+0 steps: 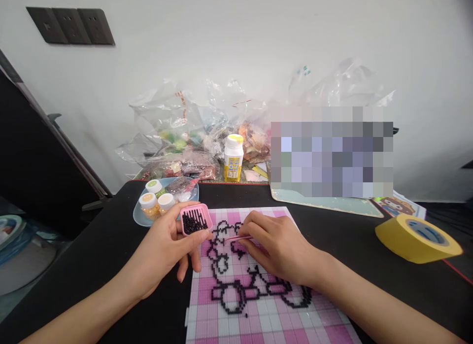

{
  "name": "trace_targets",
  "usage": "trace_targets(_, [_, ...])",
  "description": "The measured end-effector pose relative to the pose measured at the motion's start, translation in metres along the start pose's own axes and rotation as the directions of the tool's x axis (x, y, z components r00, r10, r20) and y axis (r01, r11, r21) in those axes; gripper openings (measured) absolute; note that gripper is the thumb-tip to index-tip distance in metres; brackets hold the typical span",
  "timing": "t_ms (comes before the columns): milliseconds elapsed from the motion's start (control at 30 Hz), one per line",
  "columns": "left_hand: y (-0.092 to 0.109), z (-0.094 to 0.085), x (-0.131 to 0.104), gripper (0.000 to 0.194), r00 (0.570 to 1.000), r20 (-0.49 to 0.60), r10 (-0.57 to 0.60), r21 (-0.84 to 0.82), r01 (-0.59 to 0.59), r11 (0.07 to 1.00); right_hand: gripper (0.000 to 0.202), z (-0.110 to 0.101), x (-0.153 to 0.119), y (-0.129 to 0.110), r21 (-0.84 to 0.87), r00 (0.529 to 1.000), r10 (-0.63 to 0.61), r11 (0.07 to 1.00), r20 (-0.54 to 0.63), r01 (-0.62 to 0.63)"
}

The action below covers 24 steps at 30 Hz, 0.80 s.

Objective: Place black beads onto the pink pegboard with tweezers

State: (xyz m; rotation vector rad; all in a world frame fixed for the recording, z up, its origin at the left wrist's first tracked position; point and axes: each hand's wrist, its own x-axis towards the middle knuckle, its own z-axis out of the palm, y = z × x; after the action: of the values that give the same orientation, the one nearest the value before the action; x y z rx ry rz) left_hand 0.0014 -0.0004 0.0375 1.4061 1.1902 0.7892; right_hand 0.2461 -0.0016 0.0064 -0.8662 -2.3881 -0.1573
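My left hand [173, 240] grips a small pink bead tray [209, 217] by its edges, above the upper left of the board. Black beads [194, 222] lie in it, some lined up in its grooves and others heaped. Pinched in my right hand [275, 240] are pink tweezers [236, 238], their tips pointing left over the pattern. Below both hands is a pink and white checked pegboard [221, 329]. Black beads on it form the outline of a figure on a wheeled shape [232, 312]. My right hand covers part of the outline.
A blue plate [138, 218] holds lidded jars [149, 203] and a small bag. Behind stand a white bottle [233, 156] and several plastic bags [177, 117] along the wall. To the right lies a yellow tape roll [397, 238]; a blurred-out object stands on a pale board [325, 202].
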Motion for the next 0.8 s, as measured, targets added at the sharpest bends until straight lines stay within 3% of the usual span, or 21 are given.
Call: trace_targets(800, [0.0003, 0.0022, 0.0008, 0.057, 0.999, 0.041, 0.026, -0.08, -0.023, 0.997, 0.023, 0.0006, 0.0002, 0.0012, 0.007, 1.0, -0.002, 1.0, -0.001, 0.002])
